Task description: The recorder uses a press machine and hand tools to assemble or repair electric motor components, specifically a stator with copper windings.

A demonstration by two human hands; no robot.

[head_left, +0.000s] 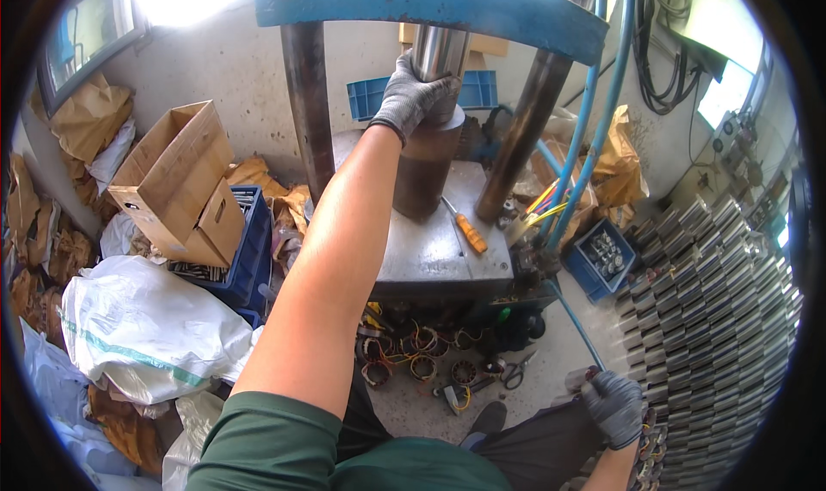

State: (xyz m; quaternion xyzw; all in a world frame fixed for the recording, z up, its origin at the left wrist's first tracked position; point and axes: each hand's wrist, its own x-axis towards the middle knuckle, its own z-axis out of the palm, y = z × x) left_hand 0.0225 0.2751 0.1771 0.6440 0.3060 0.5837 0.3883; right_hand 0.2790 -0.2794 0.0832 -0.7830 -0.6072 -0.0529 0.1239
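Note:
My left hand (409, 102), in a grey glove, reaches up and wraps round a shiny metal cylinder (440, 50) under the blue crossbeam (430, 5) of a press. Beneath it a wider dark brown cylinder (423, 171) stands upright on the metal press table (430, 263). Where the two cylinders meet is partly hidden by the hand. At the lower right my right hand (613, 407), also gloved, is closed at the end of a thin blue lever (578, 323), by a reddish knob. A screwdriver with an orange handle (470, 233) lies on the table, right of the brown cylinder.
Dark press columns (307, 104) flank the cylinders. Stacked metal cores (705, 345) fill the right side, near a blue crate of parts (605, 259). Wound stators (422, 367) and scissors (518, 373) lie below the table. A cardboard box (176, 177) and white sack (151, 323) stand left.

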